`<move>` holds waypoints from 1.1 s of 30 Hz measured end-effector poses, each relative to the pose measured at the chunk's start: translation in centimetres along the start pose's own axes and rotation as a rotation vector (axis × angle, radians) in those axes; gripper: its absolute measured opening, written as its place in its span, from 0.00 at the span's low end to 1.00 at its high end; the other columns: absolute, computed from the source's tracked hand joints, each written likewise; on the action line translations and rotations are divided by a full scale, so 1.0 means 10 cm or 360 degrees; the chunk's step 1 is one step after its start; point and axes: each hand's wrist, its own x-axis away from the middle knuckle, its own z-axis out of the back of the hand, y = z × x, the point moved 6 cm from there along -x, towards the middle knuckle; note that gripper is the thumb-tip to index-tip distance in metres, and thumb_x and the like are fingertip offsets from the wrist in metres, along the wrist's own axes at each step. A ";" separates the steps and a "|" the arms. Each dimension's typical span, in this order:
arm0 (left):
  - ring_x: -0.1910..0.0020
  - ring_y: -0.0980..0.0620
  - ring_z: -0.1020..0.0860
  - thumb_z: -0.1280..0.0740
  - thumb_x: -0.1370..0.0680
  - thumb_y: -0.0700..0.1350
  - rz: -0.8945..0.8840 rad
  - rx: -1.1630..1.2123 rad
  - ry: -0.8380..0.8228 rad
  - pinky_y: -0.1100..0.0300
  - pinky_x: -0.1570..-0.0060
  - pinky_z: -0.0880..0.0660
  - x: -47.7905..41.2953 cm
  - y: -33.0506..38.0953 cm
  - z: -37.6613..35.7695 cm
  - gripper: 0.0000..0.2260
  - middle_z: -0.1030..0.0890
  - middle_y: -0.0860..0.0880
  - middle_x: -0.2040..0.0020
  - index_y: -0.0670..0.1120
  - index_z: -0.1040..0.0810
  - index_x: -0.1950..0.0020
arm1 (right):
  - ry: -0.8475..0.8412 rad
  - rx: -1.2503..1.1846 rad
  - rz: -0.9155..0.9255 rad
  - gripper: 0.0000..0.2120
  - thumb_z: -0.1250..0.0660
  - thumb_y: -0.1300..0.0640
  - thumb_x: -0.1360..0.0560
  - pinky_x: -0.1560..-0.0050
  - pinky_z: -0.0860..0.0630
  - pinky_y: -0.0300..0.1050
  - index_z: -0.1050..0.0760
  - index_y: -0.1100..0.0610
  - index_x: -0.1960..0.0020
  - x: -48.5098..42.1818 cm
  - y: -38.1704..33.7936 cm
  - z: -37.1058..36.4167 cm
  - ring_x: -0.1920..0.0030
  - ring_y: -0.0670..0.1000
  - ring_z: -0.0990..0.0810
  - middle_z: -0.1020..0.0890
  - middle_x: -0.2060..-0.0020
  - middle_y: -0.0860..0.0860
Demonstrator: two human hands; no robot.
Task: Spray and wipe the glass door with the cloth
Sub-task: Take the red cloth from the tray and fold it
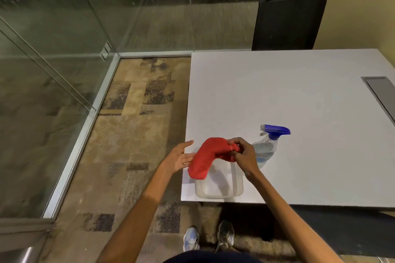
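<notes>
Red cloth [210, 157] pinched in right hand [245, 157], left hand [180, 156] spread open, spray bottle [267, 147] label unreadable

Left hand [180, 157]: open, palm turned up and inward, fingers spread and extended to the right, forearm bare and reaching forward from lower left. Right hand [243, 153]: fingers curled closed in a pinch grip on one end of the cloth [210, 156], wrist bent downward, bare forearm reaching forward from lower right. Both hands are level and near each other, in front of the body.
</notes>
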 end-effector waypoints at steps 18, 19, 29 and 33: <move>0.56 0.47 0.16 0.30 0.22 0.49 -0.0136 0.0444 -0.0005 0.53 0.56 0.19 0.01 -0.32 -0.10 0.22 0.15 0.42 0.52 0.39 0.25 0.33 | -0.0042 -0.0476 -0.0173 0.21 0.37 0.63 0.36 0.42 0.20 0.56 0.22 0.53 0.44 -0.22 -0.21 -0.23 0.42 0.57 0.21 0.19 0.48 0.53; 0.54 0.46 0.17 0.30 0.22 0.47 -0.0181 0.0324 0.0111 0.53 0.56 0.20 0.02 -0.30 -0.05 0.21 0.16 0.42 0.51 0.38 0.25 0.33 | -0.0044 -0.0446 -0.0172 0.20 0.37 0.64 0.35 0.42 0.20 0.55 0.22 0.54 0.44 -0.23 -0.19 -0.21 0.43 0.58 0.21 0.18 0.48 0.53; 0.45 0.47 0.18 0.28 0.24 0.43 -0.1045 -0.0122 0.1039 0.51 0.40 0.22 0.43 0.10 0.11 0.15 0.16 0.44 0.45 0.39 0.19 0.38 | -0.0363 -0.0401 -0.0458 0.23 0.37 0.65 0.37 0.42 0.24 0.49 0.22 0.54 0.44 -0.17 -0.06 -0.33 0.44 0.55 0.22 0.19 0.49 0.56; 0.44 0.51 0.19 0.28 0.24 0.48 -0.1224 -0.0116 0.0952 0.57 0.42 0.21 0.58 0.17 0.16 0.17 0.17 0.46 0.44 0.41 0.20 0.39 | -0.0597 -0.0641 -0.0653 0.21 0.38 0.56 0.35 0.41 0.25 0.53 0.23 0.57 0.43 -0.13 -0.10 -0.49 0.47 0.55 0.24 0.22 0.49 0.57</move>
